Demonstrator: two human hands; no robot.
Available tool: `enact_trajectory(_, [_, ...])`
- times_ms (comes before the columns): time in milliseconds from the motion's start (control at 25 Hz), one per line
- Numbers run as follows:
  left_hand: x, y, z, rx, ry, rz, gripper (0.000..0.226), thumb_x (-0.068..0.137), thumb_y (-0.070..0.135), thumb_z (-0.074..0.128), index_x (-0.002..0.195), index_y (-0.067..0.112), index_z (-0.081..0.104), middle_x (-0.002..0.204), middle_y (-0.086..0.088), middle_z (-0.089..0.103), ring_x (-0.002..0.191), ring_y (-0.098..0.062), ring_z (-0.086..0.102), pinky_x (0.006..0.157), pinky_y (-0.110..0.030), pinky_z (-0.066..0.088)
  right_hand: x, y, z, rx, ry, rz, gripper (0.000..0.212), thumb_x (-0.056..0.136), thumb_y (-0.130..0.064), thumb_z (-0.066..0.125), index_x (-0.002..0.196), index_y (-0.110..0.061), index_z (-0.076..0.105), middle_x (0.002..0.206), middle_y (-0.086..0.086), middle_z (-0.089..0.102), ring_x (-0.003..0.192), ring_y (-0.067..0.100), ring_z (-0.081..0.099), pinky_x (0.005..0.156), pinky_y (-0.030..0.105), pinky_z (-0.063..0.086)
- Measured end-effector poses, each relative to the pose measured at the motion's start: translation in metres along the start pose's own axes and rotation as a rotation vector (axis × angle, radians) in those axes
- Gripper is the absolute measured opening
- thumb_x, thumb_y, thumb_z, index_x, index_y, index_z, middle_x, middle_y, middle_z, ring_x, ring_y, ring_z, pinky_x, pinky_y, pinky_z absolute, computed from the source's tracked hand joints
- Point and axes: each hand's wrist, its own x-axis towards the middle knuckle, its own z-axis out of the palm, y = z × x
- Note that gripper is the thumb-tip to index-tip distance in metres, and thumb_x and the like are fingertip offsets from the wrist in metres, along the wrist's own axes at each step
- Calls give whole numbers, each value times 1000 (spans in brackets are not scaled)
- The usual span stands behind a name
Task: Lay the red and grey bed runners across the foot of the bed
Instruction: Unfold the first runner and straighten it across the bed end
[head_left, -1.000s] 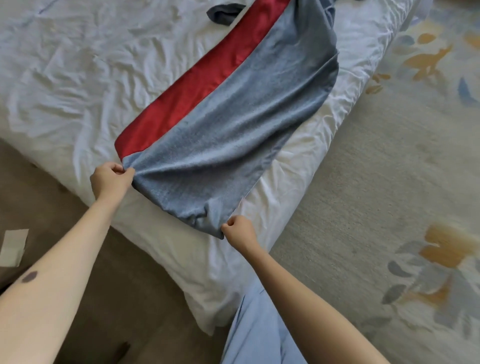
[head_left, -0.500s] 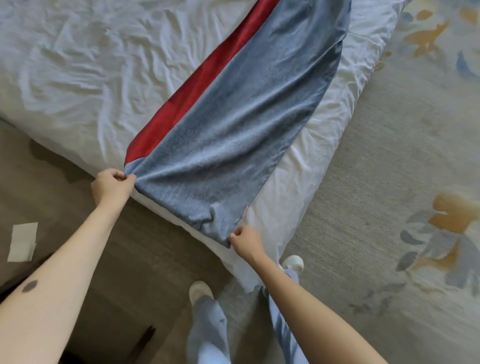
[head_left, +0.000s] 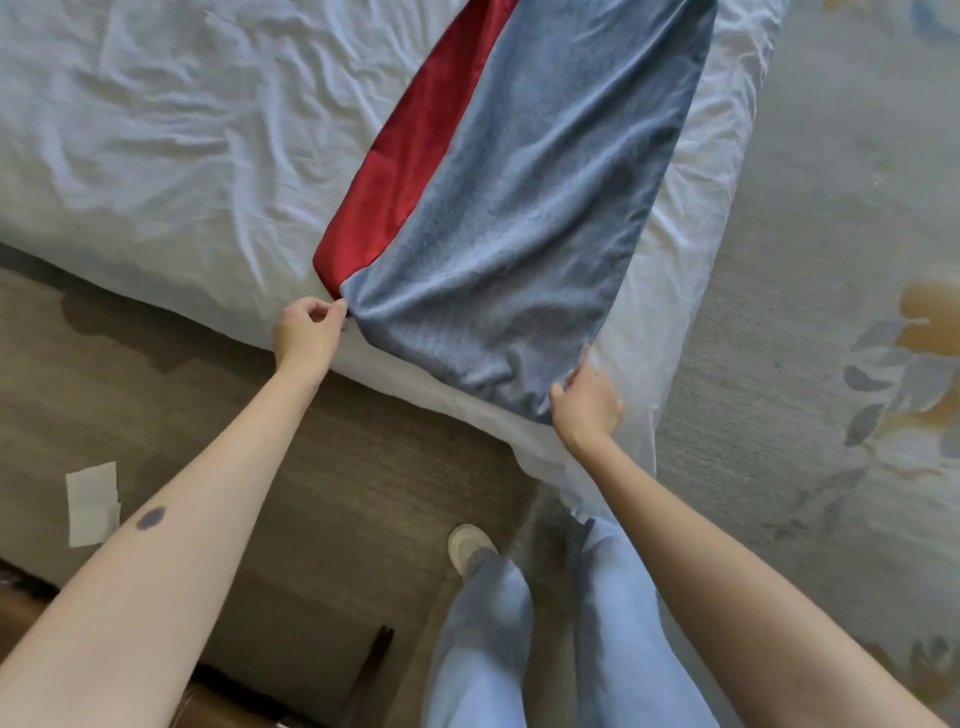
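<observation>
A grey bed runner (head_left: 540, 208) lies along the white bed (head_left: 166, 156), overlapping a red bed runner (head_left: 410, 156) that shows as a strip on its left. Both run from the top of the view down to the bed's near corner, where the grey end hangs over the edge. My left hand (head_left: 306, 332) pinches the grey runner's left corner, right beside the red end. My right hand (head_left: 587, 400) grips the grey runner's right corner at the mattress edge. The runners' far ends are out of view.
Brown carpet (head_left: 311, 467) lies below the bed, with a white paper piece (head_left: 92, 501) at the left. A patterned grey rug (head_left: 831, 364) covers the floor at the right. My legs in light blue trousers (head_left: 545, 623) and a white shoe (head_left: 470, 543) stand by the corner.
Both hands have drawn the grey runner's end down toward the bed's near corner, and the cloth lies flatter and straighter. The view has tilted down, showing my legs.
</observation>
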Motion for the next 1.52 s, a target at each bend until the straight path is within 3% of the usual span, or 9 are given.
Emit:
enact_trajectory(160, [2, -31, -7, -125, 43, -159, 20, 91, 20, 43, 80, 16, 60, 95, -8, 69, 91, -26, 63, 85, -40, 51, -10, -33, -4, -44, 117, -305, 21, 92, -24, 51, 105, -8, 55, 108, 11, 58, 100, 27, 53, 90, 39, 41])
enact_trajectory(360, [8, -49, -22, -170, 35, -226, 20, 91, 12, 42, 89, 17, 61, 87, -1, 65, 96, -26, 63, 86, -40, 50, -7, -103, -3, -113, 104, -636, 22, 93, -23, 48, 105, -10, 61, 107, 8, 61, 100, 25, 52, 87, 36, 40])
enact_trajectory(520, [29, -44, -31, -193, -5, -248, 18, 91, 12, 44, 89, 16, 62, 88, 0, 66, 97, -25, 63, 89, -41, 52, -7, -164, 11, -216, 106, -759, 29, 92, -37, 49, 104, -13, 60, 105, 6, 60, 101, 25, 53, 87, 36, 38])
enact_trajectory(640, [38, -36, -20, -172, -71, -263, 18, 92, 15, 46, 98, 13, 64, 97, -4, 67, 99, -25, 61, 86, -37, 49, -6, -203, 29, -319, 64, -769, 36, 86, -45, 53, 101, -12, 58, 102, 5, 60, 98, 25, 51, 84, 36, 35])
enact_trajectory(840, [64, -21, 4, -48, -154, -279, 28, 92, 18, 47, 116, 8, 59, 120, -13, 61, 109, -28, 54, 80, -28, 39, 24, -234, 42, -280, 62, -692, 23, 90, -23, 47, 90, -9, 64, 94, 9, 66, 92, 28, 51, 82, 36, 32])
enact_trajectory(1080, [99, -6, 21, 30, -254, -324, 47, 88, 34, 55, 126, 7, 49, 129, -13, 54, 119, -29, 49, 93, -35, 41, 113, -231, 9, -353, 48, -521, 27, 92, -33, 52, 101, -14, 67, 107, 8, 66, 106, 29, 49, 90, 39, 31])
enact_trajectory(1320, [107, 3, 27, -207, -372, -371, 28, 83, 39, 62, 97, 15, 64, 99, -4, 65, 97, -20, 58, 77, -27, 42, 150, -225, 10, -340, 6, -431, 27, 90, -35, 55, 98, -13, 70, 105, 9, 67, 105, 29, 49, 88, 38, 31])
enact_trajectory(1440, [109, 6, 20, -246, -412, -353, 13, 83, 33, 63, 76, 22, 62, 81, 1, 64, 86, -19, 60, 64, -26, 42, 147, -222, 15, -309, -1, -426, 27, 90, -35, 55, 98, -14, 70, 103, 9, 67, 104, 29, 50, 86, 38, 31])
enact_trajectory(1520, [110, 9, 15, -247, -421, -333, 14, 85, 31, 61, 74, 22, 61, 79, 1, 62, 82, -17, 58, 62, -25, 42, 140, -219, 12, -265, 23, -433, 29, 91, -37, 54, 95, -12, 69, 101, 9, 67, 102, 29, 50, 85, 37, 32])
